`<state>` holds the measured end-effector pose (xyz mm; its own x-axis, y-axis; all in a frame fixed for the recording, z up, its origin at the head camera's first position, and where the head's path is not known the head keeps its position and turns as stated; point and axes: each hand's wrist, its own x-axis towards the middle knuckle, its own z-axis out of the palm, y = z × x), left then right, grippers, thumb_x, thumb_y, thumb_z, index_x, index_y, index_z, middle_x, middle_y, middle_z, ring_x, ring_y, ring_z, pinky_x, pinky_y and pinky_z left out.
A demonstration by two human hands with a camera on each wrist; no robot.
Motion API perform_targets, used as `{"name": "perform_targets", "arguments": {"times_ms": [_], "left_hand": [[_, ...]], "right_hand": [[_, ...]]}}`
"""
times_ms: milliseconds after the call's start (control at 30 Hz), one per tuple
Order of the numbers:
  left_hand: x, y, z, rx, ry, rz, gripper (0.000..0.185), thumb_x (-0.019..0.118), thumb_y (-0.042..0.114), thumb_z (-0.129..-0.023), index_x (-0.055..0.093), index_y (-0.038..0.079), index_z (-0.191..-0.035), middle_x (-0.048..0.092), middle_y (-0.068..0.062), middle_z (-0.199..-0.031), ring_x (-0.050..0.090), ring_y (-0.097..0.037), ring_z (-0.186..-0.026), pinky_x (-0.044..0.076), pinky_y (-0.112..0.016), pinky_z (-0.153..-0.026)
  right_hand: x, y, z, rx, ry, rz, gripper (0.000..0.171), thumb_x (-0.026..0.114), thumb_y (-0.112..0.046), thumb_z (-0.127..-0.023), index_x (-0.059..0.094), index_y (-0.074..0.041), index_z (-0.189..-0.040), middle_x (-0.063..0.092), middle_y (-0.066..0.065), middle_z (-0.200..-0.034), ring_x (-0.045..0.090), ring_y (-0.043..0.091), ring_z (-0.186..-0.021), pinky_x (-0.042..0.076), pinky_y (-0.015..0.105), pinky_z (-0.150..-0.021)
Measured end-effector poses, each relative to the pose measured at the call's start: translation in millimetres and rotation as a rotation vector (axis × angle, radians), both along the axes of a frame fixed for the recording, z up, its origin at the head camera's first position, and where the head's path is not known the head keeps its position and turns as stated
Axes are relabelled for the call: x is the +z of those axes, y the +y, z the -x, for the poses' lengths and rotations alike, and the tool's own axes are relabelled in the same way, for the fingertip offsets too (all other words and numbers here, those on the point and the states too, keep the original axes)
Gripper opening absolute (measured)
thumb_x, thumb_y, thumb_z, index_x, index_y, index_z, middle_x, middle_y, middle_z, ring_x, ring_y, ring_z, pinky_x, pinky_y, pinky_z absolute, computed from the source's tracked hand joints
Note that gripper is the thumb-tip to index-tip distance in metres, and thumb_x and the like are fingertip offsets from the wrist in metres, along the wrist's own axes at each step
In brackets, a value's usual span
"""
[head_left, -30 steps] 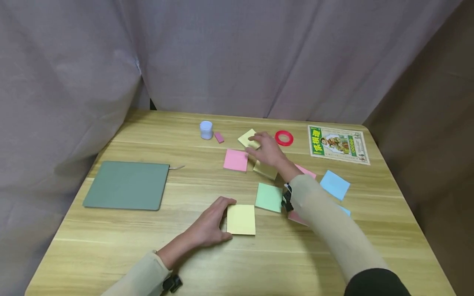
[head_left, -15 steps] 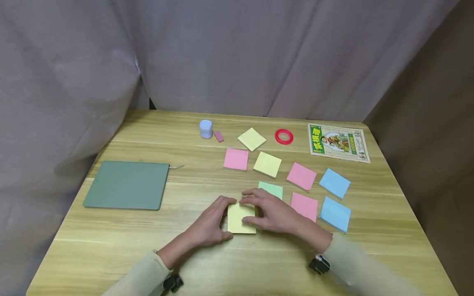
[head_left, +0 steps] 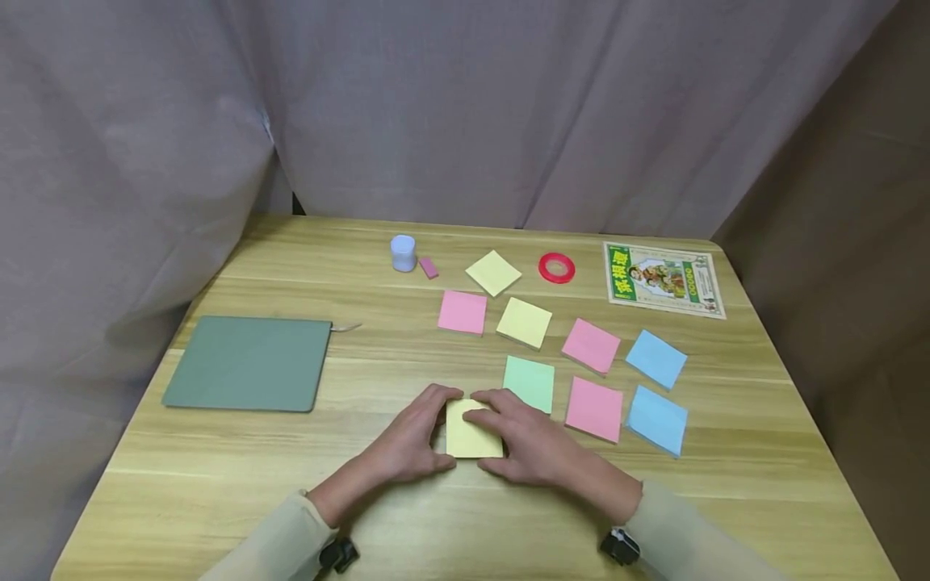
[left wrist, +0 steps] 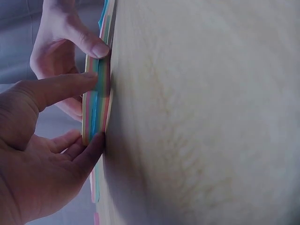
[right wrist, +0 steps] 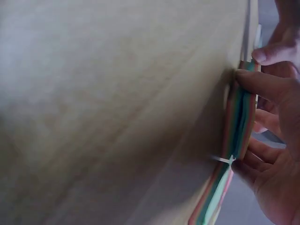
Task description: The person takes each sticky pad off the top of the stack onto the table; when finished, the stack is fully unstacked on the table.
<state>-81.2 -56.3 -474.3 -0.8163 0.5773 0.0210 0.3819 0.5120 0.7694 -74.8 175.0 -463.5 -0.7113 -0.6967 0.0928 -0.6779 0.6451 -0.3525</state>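
A square stack of sticky notes with a yellow top lies flat at the front of the table. Its edge shows layers of several colours in the left wrist view. My left hand holds the stack by its left side, thumb at the near corner and fingers at the far one. From the right, my right hand grips the same stack, with one finger over its top. Just beyond the right hand lies a green sticky-note pad, and a pink pad is to its right.
Farther back are yellow pads, pink pads and blue pads. A green notebook lies left. Along the back stand or lie a small lavender container, a pink eraser-like block, a red ring and a printed sheet.
My right hand has come forward from above the back yellow pads to the front stack, and its thumb and fingers have closed around the right side. The left hand has stayed there.
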Motion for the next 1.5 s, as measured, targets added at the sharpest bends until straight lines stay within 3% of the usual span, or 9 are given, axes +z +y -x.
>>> {"name": "perform_targets", "arguments": {"times_ms": [233, 433, 633, 833, 1200, 1500], "left_hand": [[0.6, -1, -0.2, 0.005, 0.003, -0.014, 0.085, 0.088, 0.005, -0.065, 0.043, 0.004, -0.138, 0.05, -0.007, -0.13, 0.053, -0.019, -0.108, 0.047, -0.036, -0.095], [0.5, -2, 0.9, 0.01, 0.002, -0.02, 0.08, 0.087, 0.004, -0.066, 0.045, 0.004, -0.135, 0.051, -0.008, -0.128, 0.053, -0.02, -0.108, 0.048, -0.037, -0.094], [0.8, -2, -0.5, 0.004, -0.006, -0.026, 0.078, 0.086, 0.003, -0.068, 0.045, 0.003, -0.134, 0.05, -0.01, -0.127, 0.053, -0.021, -0.104, 0.049, -0.036, -0.09], [0.2, -1, -1.2, 0.002, -0.003, -0.025, 0.077, 0.086, 0.005, -0.07, 0.045, 0.002, -0.135, 0.049, -0.01, -0.13, 0.054, -0.021, -0.106, 0.049, -0.035, -0.091], [0.3, -2, -0.7, -0.002, 0.007, -0.02, 0.075, 0.086, 0.008, -0.072, 0.045, 0.002, -0.134, 0.049, -0.01, -0.13, 0.053, -0.021, -0.108, 0.048, -0.037, -0.092], [0.1, -2, 0.6, 0.005, -0.019, -0.016, 0.074, 0.085, 0.011, -0.074, 0.045, 0.004, -0.135, 0.049, -0.009, -0.13, 0.053, -0.02, -0.106, 0.049, -0.036, -0.091]], "right_hand": [[29.2, 13, 9.3, -0.042, -0.098, -0.037, 0.057, 0.084, -0.032, -0.073, 0.066, -0.017, -0.124, 0.051, 0.003, -0.135, 0.048, 0.017, -0.121, 0.047, 0.038, -0.097], [47.4, 19, 39.9, -0.131, -0.112, -0.045, 0.058, 0.086, -0.032, -0.073, 0.066, -0.016, -0.125, 0.052, 0.008, -0.137, 0.048, 0.024, -0.125, 0.043, 0.044, -0.102], [35.7, 5, 75.5, -0.11, -0.119, -0.052, 0.058, 0.083, -0.031, -0.076, 0.064, -0.013, -0.129, 0.048, 0.014, -0.141, 0.044, 0.027, -0.129, 0.041, 0.044, -0.104], [18.9, -8, 95.2, -0.084, -0.114, -0.062, 0.057, 0.082, -0.029, -0.077, 0.064, -0.011, -0.128, 0.049, 0.013, -0.138, 0.042, 0.027, -0.129, 0.038, 0.042, -0.107], [7.1, -19, 95.0, -0.084, -0.034, -0.143, 0.059, 0.08, -0.035, -0.078, 0.064, -0.013, -0.13, 0.046, 0.014, -0.142, 0.04, 0.027, -0.132, 0.043, 0.041, -0.103], [6.6, -16, 93.9, -0.069, -0.056, -0.168, 0.058, 0.077, -0.039, -0.083, 0.062, -0.015, -0.133, 0.042, 0.012, -0.147, 0.035, 0.026, -0.136, 0.035, 0.04, -0.11]]}}
